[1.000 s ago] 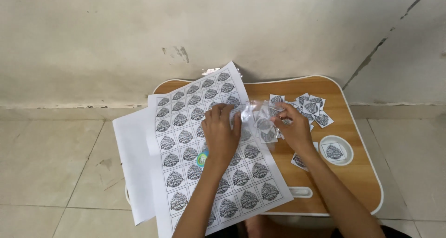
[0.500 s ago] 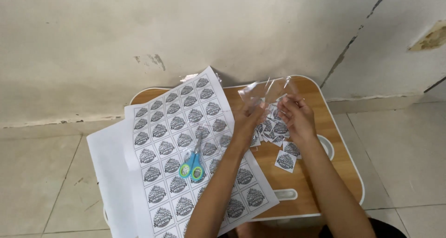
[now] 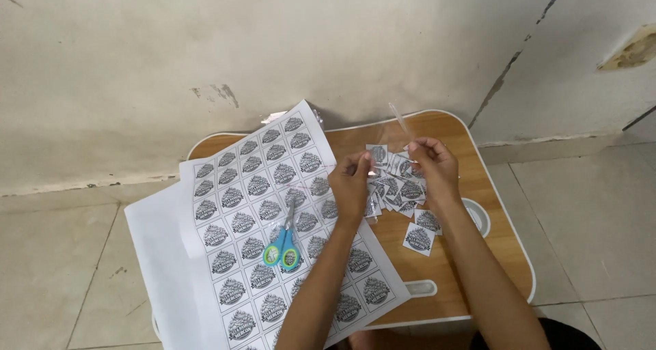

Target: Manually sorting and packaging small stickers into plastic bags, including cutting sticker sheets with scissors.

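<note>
- left hand and right hand close together, both pinching a clear plastic sleeve above the surface
- pile of cut labels just beneath hands
- scissors lie on printed label sheet, left of hands

a small wooden lap table with a white rim stands on a tiled floor against a stained wall. the left hand and the right hand are raised over it, pinching a clear plastic bag and a cut-out label between them. a heap of cut labels lies beneath. a printed label sheet covers the table's left, with blue-green scissors lying on it
</note>
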